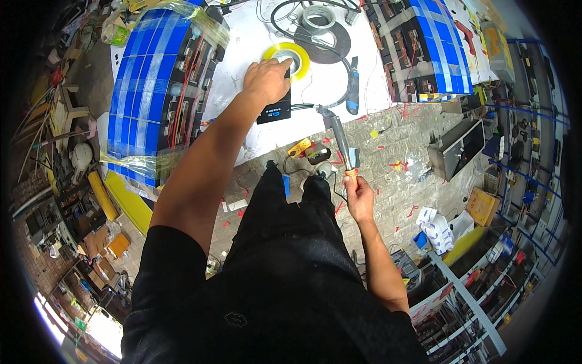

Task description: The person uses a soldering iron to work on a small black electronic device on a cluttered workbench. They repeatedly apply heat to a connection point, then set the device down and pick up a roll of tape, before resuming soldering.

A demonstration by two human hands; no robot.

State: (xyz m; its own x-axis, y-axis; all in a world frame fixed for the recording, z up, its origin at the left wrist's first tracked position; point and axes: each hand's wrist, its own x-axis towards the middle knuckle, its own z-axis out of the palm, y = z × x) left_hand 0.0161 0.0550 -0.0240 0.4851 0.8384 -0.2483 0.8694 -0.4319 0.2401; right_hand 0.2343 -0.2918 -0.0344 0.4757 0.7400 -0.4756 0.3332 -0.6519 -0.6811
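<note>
My left hand [267, 79] reaches onto the white work surface [232, 130], fingers curled over the yellow tape roll [299, 53] and the top of a black device [273, 116] with a lit display; whatever lies in its grip is hidden. In my right hand [359, 197] is the orange handle of a long metal hand tool [339, 139], its angled head up by the table edge, where a black cable meets it. A blue-and-black tool [353, 91] lies beside a grey tape roll [319, 19] and a larger dark roll [332, 51].
Blue battery packs [136, 91] [448, 48] flank the work surface at left and right. On the littered floor [394, 151] are a yellow power tool [300, 147] and cords by my legs. A dark metal box [454, 148] and shelving [527, 127] stand at right.
</note>
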